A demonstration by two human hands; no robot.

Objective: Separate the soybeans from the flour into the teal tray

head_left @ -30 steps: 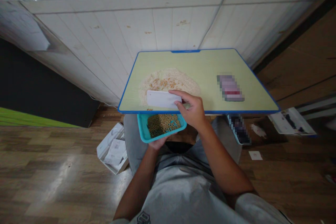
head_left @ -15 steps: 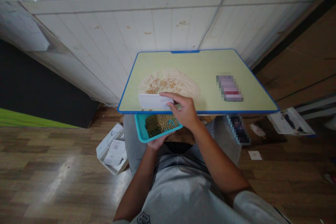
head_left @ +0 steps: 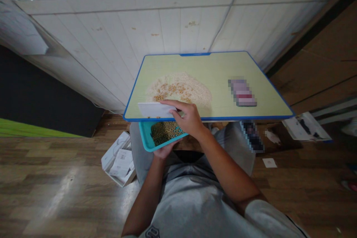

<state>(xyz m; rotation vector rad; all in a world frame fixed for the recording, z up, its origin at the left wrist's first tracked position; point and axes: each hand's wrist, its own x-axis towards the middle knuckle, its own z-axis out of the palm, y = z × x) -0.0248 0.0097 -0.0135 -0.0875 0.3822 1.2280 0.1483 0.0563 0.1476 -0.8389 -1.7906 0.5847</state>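
Observation:
My right hand [head_left: 188, 118] pinches a white card [head_left: 154, 110] by its right end, upright on edge near the front rim of a pale green table [head_left: 223, 63] with a blue border. Beyond the card lies a spread of whitish grains [head_left: 195, 85] with yellow beans [head_left: 175, 89] scattered in it. A few beans sit on the near side of the card. Below the table edge, my left hand [head_left: 166, 150] holds a turquoise tray [head_left: 145, 137] from underneath. Green and tan beans [head_left: 164, 132] lie inside it. The left fingers are mostly hidden under the tray.
A blurred-out phone-like item [head_left: 242, 92] lies on the right of the table. Another blurred item [head_left: 252, 135] rests by my right thigh. An open white box [head_left: 118, 160] stands on the wooden floor at left. A white panelled wall [head_left: 111, 37] rises behind the table.
My right hand and the card have moved left and slightly down toward the table's front edge. The tray has shifted slightly left with my left hand.

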